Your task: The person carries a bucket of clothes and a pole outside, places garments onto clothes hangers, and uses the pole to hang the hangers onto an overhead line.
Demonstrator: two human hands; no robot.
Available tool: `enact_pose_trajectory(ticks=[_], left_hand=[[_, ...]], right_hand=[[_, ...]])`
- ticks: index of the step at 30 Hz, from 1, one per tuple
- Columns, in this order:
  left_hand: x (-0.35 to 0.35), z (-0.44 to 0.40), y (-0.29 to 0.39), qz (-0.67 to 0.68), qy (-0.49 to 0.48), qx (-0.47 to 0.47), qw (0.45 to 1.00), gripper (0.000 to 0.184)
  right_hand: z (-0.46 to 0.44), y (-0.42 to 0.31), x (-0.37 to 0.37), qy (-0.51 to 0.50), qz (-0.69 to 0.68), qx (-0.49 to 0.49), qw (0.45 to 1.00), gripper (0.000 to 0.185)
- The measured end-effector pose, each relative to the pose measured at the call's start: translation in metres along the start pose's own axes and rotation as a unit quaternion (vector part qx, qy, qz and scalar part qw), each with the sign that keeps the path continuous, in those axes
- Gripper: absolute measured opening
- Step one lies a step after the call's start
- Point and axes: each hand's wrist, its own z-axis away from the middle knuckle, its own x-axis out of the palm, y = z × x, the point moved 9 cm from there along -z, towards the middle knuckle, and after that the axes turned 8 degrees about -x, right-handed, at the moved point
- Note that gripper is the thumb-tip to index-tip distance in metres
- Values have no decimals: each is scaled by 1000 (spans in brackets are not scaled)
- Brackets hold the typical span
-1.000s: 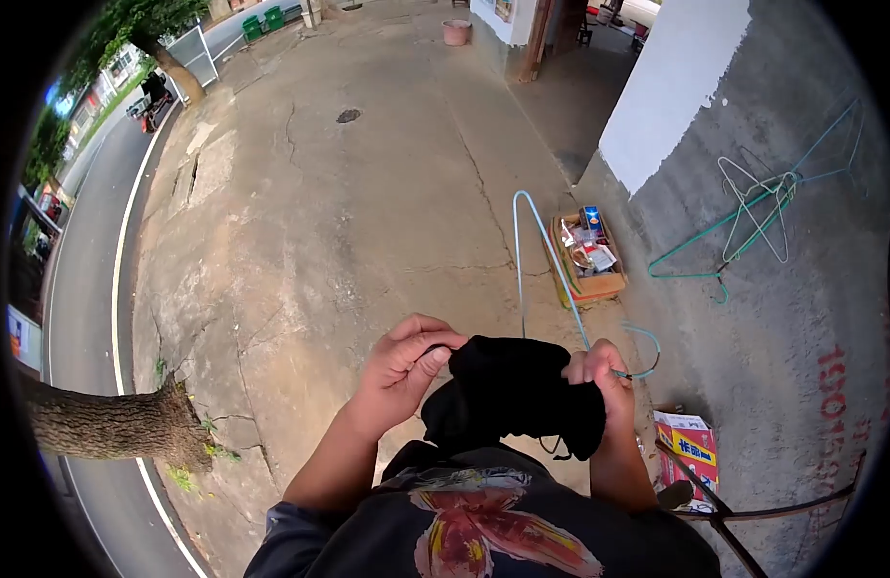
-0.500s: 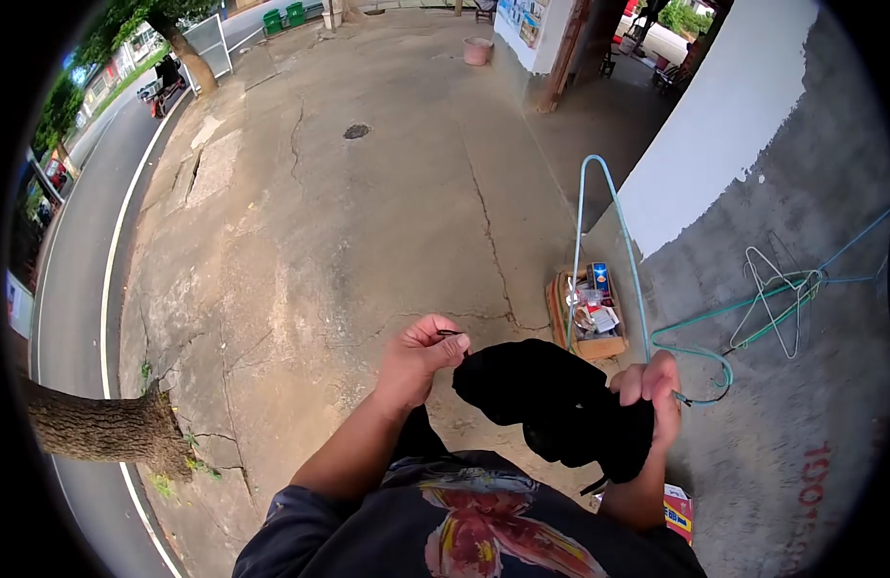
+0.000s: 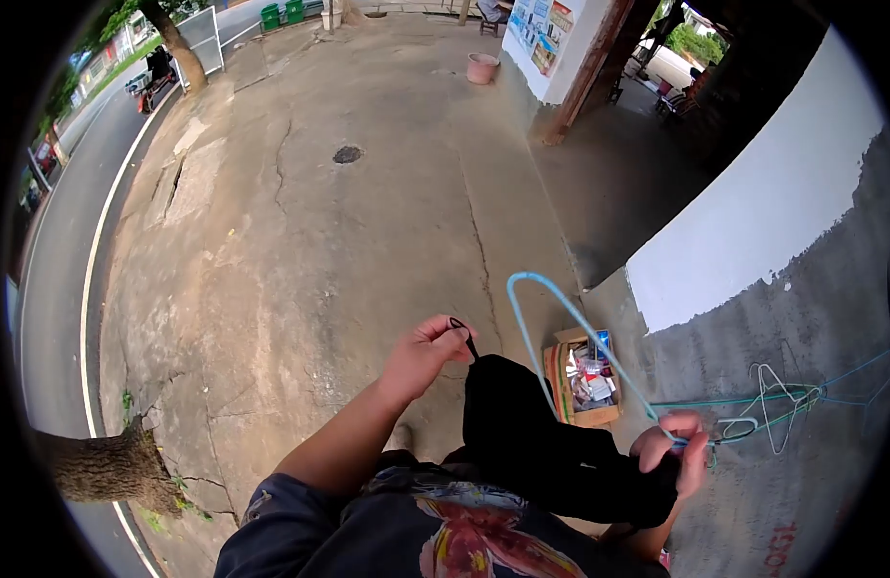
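Observation:
Between my two hands hangs a black garment (image 3: 527, 433) with a thin strap, its exact kind hard to make out. My left hand (image 3: 416, 364) is closed, pinching the strap between thumb and fingers. My right hand (image 3: 676, 448) is closed on the neck of a light-blue clothes hanger (image 3: 599, 342), with the garment's other end bunched against the palm. The hanger's long loop slants up and left from that hand, passing in front of the garment's upper right edge. Its hook end (image 3: 739, 427) points right.
An open cardboard box (image 3: 596, 416) of packages stands by the wall on the right. White and green hangers (image 3: 774, 409) hang on a line there. A tree trunk (image 3: 98, 464) and road lie left. Further off are a pink bucket (image 3: 482, 67) and a doorway.
The hanger has swung down and left, nearer the garment. My right hand has dropped and moved right, and the garment is stretched longer. The strap now shows as a loop at my left hand.

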Motion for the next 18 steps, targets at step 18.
enact_pose_trajectory(ticks=[18], left_hand=[[-17, -237, 109, 21, 108, -5, 994, 21]], right_hand=[[-244, 215, -53, -135, 27, 301, 944, 34]])
